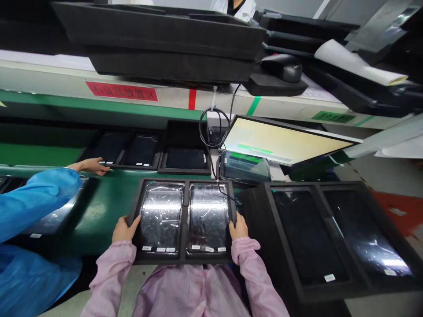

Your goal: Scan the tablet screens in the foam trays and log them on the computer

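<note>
My left hand grips the left side of a black foam tray, thumb over the rim. On the opposite side my right hand is closed round the tray's edge. Two film-covered tablet screens lie in its recesses, a left screen and a right screen, both with small white labels along the near edge. My fingers under the tray are hidden. A black cable hangs down over the tray's far right part.
At right stands a stack topped by a foam tray with two screens. A monitor leans behind. A co-worker's hand touches trays at left. Overhead, a shelf bears foam trays and a mouse.
</note>
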A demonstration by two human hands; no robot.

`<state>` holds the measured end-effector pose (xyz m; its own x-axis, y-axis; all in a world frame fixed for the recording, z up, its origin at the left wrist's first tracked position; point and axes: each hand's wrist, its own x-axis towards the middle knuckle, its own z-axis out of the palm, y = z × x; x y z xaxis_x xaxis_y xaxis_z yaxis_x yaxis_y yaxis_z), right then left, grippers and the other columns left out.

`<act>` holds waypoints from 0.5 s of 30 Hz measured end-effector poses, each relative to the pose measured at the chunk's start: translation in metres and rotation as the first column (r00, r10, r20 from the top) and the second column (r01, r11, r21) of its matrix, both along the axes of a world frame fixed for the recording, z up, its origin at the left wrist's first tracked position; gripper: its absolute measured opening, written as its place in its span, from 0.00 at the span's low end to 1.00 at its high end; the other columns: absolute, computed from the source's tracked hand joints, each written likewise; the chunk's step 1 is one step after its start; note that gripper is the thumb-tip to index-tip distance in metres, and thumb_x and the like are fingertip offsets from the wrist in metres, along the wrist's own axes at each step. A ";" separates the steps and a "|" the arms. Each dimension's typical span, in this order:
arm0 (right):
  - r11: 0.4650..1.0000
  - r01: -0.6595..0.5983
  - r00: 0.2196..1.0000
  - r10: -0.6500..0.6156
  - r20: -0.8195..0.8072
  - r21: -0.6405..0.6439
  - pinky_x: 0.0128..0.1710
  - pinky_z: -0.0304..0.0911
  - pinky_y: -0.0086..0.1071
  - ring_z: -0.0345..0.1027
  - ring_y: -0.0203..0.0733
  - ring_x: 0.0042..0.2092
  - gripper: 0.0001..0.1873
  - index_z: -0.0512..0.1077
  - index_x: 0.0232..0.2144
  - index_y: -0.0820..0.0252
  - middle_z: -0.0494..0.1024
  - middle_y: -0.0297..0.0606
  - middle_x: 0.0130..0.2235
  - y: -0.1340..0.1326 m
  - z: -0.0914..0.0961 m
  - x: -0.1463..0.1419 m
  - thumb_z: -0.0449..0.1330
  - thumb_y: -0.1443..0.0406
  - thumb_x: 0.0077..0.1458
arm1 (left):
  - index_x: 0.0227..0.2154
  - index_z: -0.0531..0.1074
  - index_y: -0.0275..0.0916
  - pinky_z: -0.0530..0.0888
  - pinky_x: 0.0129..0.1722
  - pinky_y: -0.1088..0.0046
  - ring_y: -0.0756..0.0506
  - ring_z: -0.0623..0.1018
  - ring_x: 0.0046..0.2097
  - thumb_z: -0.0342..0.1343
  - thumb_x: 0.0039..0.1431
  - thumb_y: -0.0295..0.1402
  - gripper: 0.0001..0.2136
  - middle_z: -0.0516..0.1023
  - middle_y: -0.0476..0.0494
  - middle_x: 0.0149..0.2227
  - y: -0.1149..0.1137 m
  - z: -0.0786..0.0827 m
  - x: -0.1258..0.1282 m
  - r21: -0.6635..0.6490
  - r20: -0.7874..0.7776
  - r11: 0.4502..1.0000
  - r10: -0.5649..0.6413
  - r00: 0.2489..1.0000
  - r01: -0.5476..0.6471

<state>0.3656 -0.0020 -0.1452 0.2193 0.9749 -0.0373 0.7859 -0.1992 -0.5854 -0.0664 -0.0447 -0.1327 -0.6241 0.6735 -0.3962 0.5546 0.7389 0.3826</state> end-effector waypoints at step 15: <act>0.993 0.007 1.000 -0.004 0.028 -0.118 0.33 0.66 0.38 0.73 0.49 0.36 0.22 0.59 0.50 0.61 0.75 0.49 0.40 0.009 -0.020 0.006 0.47 0.62 0.52 | 0.39 0.69 0.25 0.63 0.37 0.57 0.29 0.64 0.46 0.35 0.53 0.54 0.33 0.64 0.26 0.45 0.001 0.022 0.088 -0.018 -0.523 1.000 -0.001 0.852 -0.010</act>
